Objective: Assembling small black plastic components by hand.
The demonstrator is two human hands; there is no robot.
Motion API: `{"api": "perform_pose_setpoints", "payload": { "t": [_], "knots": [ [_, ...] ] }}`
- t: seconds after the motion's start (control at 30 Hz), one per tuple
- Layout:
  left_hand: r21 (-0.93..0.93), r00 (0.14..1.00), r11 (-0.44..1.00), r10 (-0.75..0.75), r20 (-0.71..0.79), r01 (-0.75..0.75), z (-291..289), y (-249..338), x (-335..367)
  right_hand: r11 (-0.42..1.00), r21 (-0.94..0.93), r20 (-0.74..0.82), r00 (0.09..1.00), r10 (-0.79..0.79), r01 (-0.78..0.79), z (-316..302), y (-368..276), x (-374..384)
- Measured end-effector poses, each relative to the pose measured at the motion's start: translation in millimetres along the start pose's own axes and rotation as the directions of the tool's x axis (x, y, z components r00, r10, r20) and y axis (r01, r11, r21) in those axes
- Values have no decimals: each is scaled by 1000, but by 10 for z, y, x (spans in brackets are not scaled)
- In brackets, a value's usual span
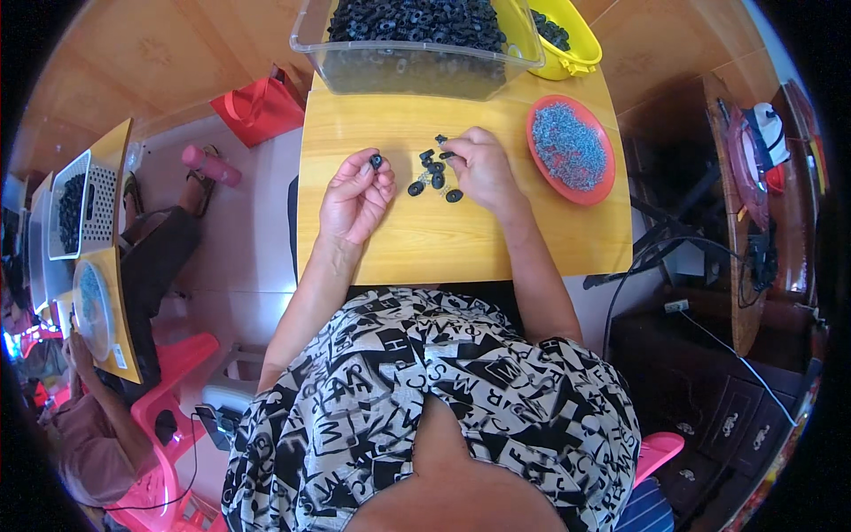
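In the head view, the left hand (pixel 357 197) was loosely curled, pinching a small round black plastic piece (pixel 376 162); the right hand's (pixel 481 173) fingertips closed on a small dark part (pixel 447 155). Between them, several loose black pieces (pixel 437 180) lay on the yellow wooden worktop (pixel 399 253). Much seemed left: beyond the hands, a clear plastic bin (pixel 399 75) stood heaped; finished pieces could not be told apart.

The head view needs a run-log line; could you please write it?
left hand: holds black part | right hand: fingertips at another black part | yellow table: loose black parts | red plate: small blue-grey pieces
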State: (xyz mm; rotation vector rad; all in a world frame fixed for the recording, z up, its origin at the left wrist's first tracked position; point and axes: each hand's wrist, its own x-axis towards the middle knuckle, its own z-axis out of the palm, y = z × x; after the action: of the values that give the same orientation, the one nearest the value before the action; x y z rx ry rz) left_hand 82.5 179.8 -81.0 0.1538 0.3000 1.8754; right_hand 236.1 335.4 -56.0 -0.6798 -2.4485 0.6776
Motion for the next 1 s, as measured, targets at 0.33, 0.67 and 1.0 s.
{"api": "perform_pose_setpoints", "payload": {
  "t": [0.33, 0.67, 1.0],
  "knots": [
    [65, 1000, 998, -13, 8, 12, 1, -12, -16, 982, -70, -133, 974, -185, 177, -12, -126, 26],
    [240, 999, 970, -16, -43, 26, 92, -31, -49, 431, 822, 319, 928, 193, -373, 2, -682, -13],
    [342, 997, 940, 36, -74, -9, 131, -73, -75, 529, 743, 296, 910, 289, -410, 85, -676, -36]
  ]
}}
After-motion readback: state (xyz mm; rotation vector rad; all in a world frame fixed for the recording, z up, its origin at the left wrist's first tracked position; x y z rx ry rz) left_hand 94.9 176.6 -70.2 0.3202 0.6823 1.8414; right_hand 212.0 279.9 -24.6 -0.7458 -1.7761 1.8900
